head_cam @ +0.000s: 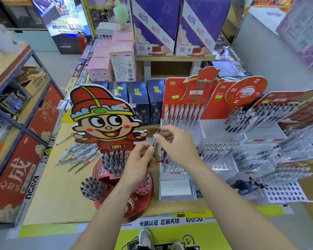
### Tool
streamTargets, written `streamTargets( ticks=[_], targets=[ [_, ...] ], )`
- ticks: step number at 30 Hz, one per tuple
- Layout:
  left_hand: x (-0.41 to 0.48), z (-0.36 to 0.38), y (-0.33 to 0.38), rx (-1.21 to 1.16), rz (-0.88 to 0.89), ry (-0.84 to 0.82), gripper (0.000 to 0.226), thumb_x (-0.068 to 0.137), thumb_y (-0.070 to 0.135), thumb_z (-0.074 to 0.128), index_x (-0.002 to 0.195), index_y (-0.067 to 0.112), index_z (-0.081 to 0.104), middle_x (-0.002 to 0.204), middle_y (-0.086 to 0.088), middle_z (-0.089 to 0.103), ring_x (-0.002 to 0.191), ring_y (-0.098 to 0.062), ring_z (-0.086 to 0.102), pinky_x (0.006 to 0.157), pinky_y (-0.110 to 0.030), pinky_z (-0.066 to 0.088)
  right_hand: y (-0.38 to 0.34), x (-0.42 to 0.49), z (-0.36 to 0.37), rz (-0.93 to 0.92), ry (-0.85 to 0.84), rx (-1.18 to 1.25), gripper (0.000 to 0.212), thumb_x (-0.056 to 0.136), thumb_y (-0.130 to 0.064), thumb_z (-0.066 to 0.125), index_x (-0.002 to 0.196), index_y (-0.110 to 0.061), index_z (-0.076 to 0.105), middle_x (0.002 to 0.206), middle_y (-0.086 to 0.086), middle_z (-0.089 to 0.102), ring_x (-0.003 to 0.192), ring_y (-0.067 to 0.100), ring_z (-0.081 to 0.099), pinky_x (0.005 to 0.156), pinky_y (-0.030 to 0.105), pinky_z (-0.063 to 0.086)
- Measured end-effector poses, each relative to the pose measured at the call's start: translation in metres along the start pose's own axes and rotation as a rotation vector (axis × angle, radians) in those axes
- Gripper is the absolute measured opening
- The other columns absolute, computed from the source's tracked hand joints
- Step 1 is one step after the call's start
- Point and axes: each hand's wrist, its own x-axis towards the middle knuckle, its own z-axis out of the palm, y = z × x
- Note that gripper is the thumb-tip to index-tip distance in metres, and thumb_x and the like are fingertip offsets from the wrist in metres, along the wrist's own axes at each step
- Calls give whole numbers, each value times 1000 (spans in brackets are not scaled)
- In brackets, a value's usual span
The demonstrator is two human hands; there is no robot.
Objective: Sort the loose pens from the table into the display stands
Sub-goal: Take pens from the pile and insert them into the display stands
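Bright, even shop light; shadows were soft & faint. Wide-angle lens bowed the edges, esp. the shelf (16, 73) at left. Centre was fairly sharp, though the pen (154, 142) looked soft; corners & far boxes (300, 27) were smeared. Mild glare on clear stands (222, 165).

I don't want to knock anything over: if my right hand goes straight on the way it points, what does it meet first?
Probably the cartoon cutout: the right hand, pinching a pen, points up-left toward its outstretched arm, though depth is unclear.
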Motion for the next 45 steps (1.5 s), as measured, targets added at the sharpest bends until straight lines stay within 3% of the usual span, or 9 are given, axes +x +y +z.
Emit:
streamTargets(
  ticks=[6, 10, 13, 18, 22, 27, 32, 36, 45],
  targets=[
    [-26, 29, 3, -11, 47, 25, 19, 108, 8, 42, 110, 3, 60, 55, 11, 63, 51, 2, 54, 56, -16, 46, 14, -17, -4, 51, -89, 168, 22, 89, -27, 75, 107, -20, 64, 86, -6, 74, 80, 9, 69, 80, 35, 57],
    [-44, 24, -8, 120, 31, 138, 16, 104, 11, 55, 109, 12, 69, 85, 8, 74, 70, -10, 62, 64, -16, 49, 22, -27, -7, 6, -111, 203, 19, 89, -27, 76, 102, -26, 62, 88, -7, 73, 78, 5, 66, 76, 26, 53],
    [-62, 9, -17, 174, -25, 240, 14, 102, 11, 59, 107, 16, 71, 98, 1, 74, 79, -6, 66, 65, -15, 51, 22, -30, -11, -44, -101, 221, 17, 91, -25, 75, 102, -27, 61, 89, -7, 72, 80, 3, 66, 76, 22, 51],
    [-94, -29, -50, 592, -123, 318, 13, 98, 23, 65, 109, 26, 71, 104, 12, 73, 96, -5, 67, 84, -25, 51, 24, -33, 0, -101, -179, 145, 16, 90, -28, 75, 100, -25, 63, 88, -7, 71, 81, 11, 68, 77, 34, 57],
    [-107, -50, -83, 843, -171, 238, 32, 96, 28, 66, 128, 23, 66, 129, 3, 64, 115, -18, 61, 98, -35, 49, 28, -42, 18, -108, -213, 102, 19, 90, -28, 76, 102, -20, 64, 88, -8, 68, 81, 8, 66, 74, 23, 52],
    [-103, -65, -111, 1051, -201, 81, 54, 94, 31, 66, 145, 21, 53, 153, 1, 46, 138, -26, 43, 112, -41, 39, 38, -54, 50, -59, -266, 41, 17, 89, -26, 76, 100, -22, 64, 88, -12, 67, 82, 3, 65, 75, 19, 52],
    [-97, -75, -125, 1091, -184, 34, 58, 94, 35, 63, 149, 23, 48, 158, 2, 38, 142, -27, 37, 115, -45, 35, 46, -60, 84, -5, -278, -30, 16, 90, -23, 76, 98, -24, 62, 84, -12, 65, 76, -1, 60, 70, 15, 47],
    [-91, -83, -131, 1071, -179, -25, 65, 96, 36, 61, 155, 23, 38, 164, 1, 28, 148, -26, 30, 117, -45, 34, 55, -64, 101, 32, -276, -78, 16, 90, -23, 75, 99, -24, 62, 89, -6, 68, 83, 10, 64, 80, 33, 55],
    [-80, -99, -142, 1006, -143, -93, 67, 95, 34, 63, 155, 28, 35, 163, 4, 27, 148, -26, 26, 116, -43, 32, 66, -61, 109, 50, -238, -146, 18, 88, -29, 78, 96, -30, 62, 90, -11, 68, 81, 5, 63, 76, 30, 53]
  ],
)
